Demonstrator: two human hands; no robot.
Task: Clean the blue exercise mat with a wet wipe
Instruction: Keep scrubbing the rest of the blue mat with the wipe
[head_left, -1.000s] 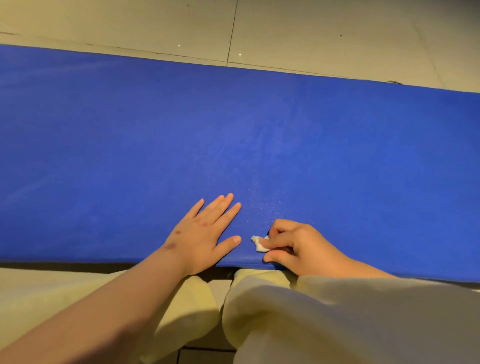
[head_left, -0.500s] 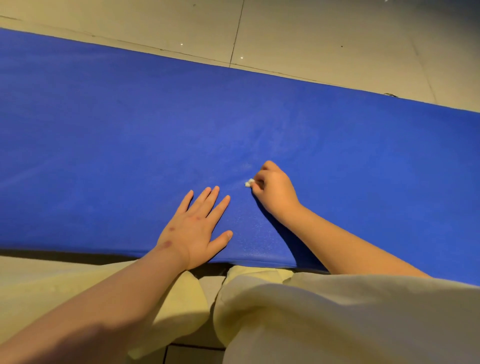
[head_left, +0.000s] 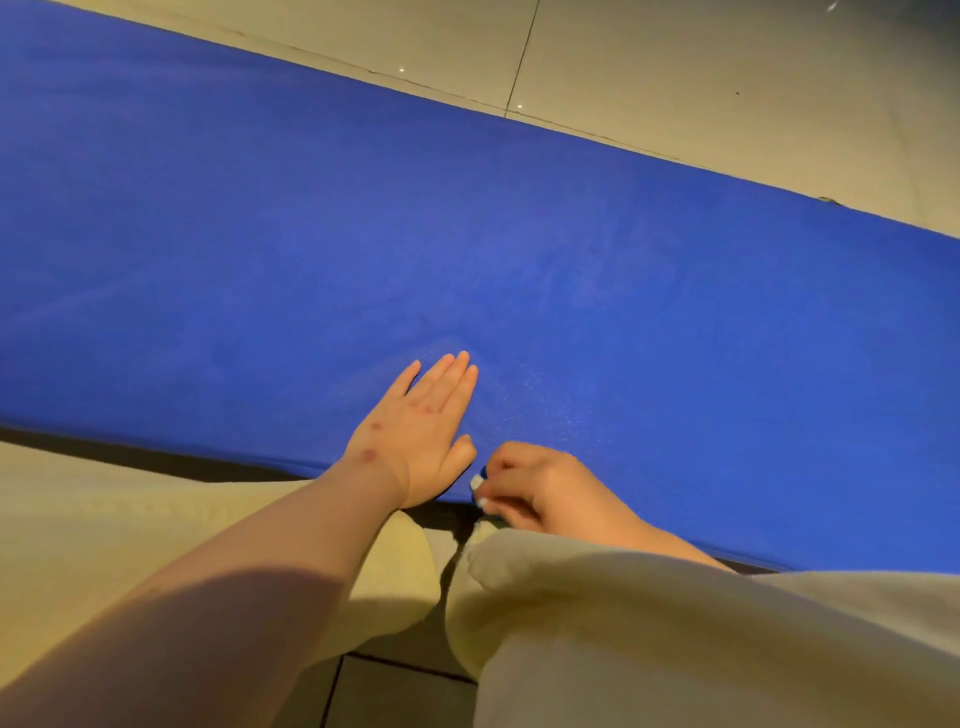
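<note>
A person is kneeling on a tiled floor (head_left: 727, 78) and looking down at a blue exercise mat (head_left: 260, 234). The mat is lying flat and stretching across the whole view, from the left side to the right side.

The left hand (head_left: 421, 431) is lying flat on the mat near its close edge. Its fingers are stretched out straight and close together, and it is holding nothing. It looks like it is pressing the mat down so it does not slide.

The right hand (head_left: 540, 486) is sitting at the close edge of the mat, just beside the left thumb. Its fingers are curled in tight around a small scrunched wet wipe (head_left: 477, 483). Only a tiny white bit of the wipe is peeking out, so how big it is cannot be told.

The mat is shining a little, with tiny sparkly dots, in a patch just past the two hands (head_left: 540, 395). I think that part is wet and is already wiped. The rest of the mat, far to the left and far to the right, is looking dull and dry. So I think the cleaning is just getting going, and most of the mat is left to do.

The person's pale yellow clothes (head_left: 675, 623) are filling the bottom of the view.
</note>
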